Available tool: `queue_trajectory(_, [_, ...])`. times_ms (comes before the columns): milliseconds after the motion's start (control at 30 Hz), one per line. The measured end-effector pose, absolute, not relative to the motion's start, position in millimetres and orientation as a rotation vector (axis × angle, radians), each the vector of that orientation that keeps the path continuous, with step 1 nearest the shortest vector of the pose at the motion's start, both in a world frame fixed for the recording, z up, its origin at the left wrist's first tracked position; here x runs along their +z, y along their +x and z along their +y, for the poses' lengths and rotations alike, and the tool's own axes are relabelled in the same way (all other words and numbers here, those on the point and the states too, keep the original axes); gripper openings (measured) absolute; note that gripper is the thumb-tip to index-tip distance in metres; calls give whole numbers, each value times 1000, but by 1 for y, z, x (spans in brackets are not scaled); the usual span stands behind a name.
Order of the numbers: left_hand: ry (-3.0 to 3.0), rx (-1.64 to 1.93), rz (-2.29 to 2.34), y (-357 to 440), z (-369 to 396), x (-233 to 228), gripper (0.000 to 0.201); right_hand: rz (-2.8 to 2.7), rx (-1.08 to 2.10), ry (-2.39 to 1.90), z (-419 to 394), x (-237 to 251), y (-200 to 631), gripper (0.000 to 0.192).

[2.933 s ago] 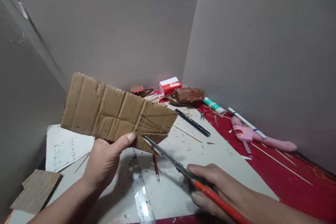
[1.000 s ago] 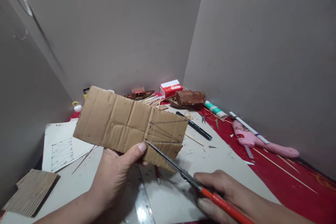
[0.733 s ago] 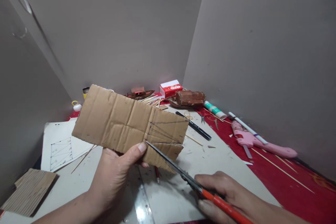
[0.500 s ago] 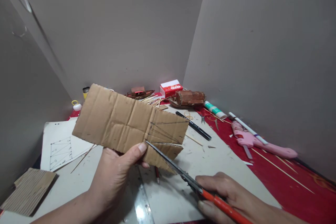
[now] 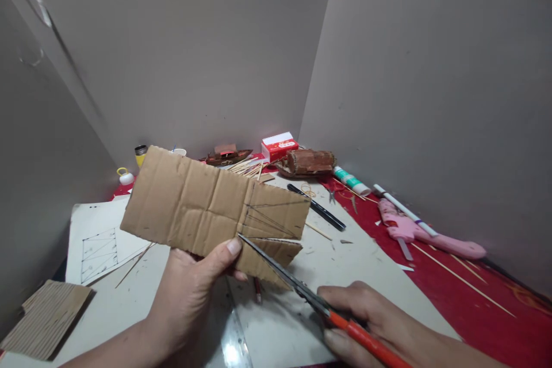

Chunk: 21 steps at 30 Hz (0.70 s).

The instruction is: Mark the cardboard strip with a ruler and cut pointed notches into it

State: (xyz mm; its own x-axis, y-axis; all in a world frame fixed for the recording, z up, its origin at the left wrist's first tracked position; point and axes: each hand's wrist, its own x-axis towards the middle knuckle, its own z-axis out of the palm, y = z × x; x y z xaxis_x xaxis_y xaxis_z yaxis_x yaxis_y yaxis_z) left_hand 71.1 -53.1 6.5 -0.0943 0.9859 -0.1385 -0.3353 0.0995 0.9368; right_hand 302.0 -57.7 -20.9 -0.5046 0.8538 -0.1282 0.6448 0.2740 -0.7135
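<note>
My left hand [image 5: 196, 282] grips a creased piece of brown cardboard [image 5: 202, 195] by its lower edge, thumb on the face and fingers behind. Dark pen lines fan across the cardboard's right part, and a cut slit runs in from its right edge. Scissors [image 5: 297, 284] with red-orange handles are held in my right hand [image 5: 362, 322]. Their blades lie over the cardboard's lower right part, and the tips reach the inner end of the slit near my left thumb. How far the blades are apart is hard to make out.
A paper with a drawn diagram [image 5: 103, 247] and a corrugated cardboard piece [image 5: 49, 316] lie at left. A black pen [image 5: 319, 210] lies behind the scissors. At right are a pink glue gun [image 5: 409, 227] and thin sticks. Model boats [image 5: 308, 162] and a red box [image 5: 280, 146] stand at the back.
The cardboard's left end has dipped slightly. Both hands keep the same hold, and the scissor tips remain at the slit's inner end.
</note>
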Motion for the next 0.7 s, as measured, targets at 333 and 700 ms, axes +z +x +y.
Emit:
queue_trajectory(333, [836,1277,1091,62,-51,3,26,-2314,1008,-1358,-52,-19,297,36])
queue_trajectory(700, [824,1479,1069,54,-44,22,20,-2222,944,-1394,-54,-14,302,15])
